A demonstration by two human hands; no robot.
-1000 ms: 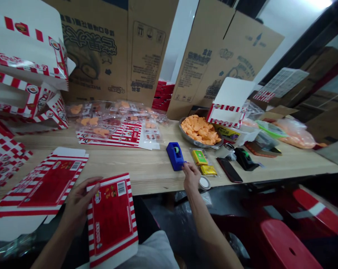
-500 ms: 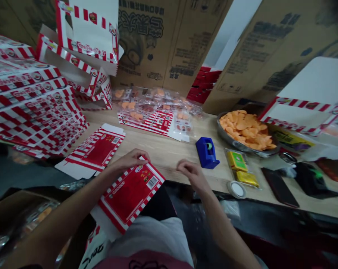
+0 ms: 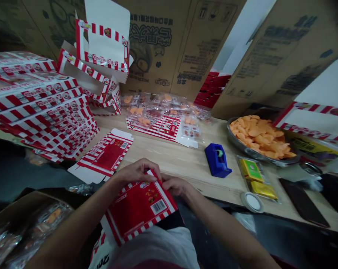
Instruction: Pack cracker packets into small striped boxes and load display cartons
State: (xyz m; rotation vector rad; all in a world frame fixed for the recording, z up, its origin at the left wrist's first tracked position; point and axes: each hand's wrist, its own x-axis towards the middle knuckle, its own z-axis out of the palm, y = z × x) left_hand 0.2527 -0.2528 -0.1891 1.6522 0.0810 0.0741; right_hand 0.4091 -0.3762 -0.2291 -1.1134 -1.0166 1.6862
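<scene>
A red-and-white striped cardboard box (image 3: 138, 209) with a barcode rests tilted over my lap. My left hand (image 3: 139, 172) is closed on its far edge, the thumb lying on the red face. At the box's far right corner, my right hand (image 3: 174, 185) has its fingers bent against the edge; part of them is hidden behind the card. On the table just beyond lies a flat red-and-white carton (image 3: 107, 153). A blue tape dispenser (image 3: 218, 161) stands to the right of my right hand.
Striped cartons (image 3: 54, 108) are stacked at the left, with opened boxes (image 3: 102, 48) beside them. Clear packets (image 3: 163, 104) lie at the back. A metal bowl (image 3: 236, 144) holds orange chips. Yellow packets (image 3: 255, 177), a white roll (image 3: 253, 202) and a phone (image 3: 303, 201) line the right front.
My right hand has moved left from near the tape dispenser onto the box's far right corner. My left hand stays on the box's far edge. The camera view has shifted slightly.
</scene>
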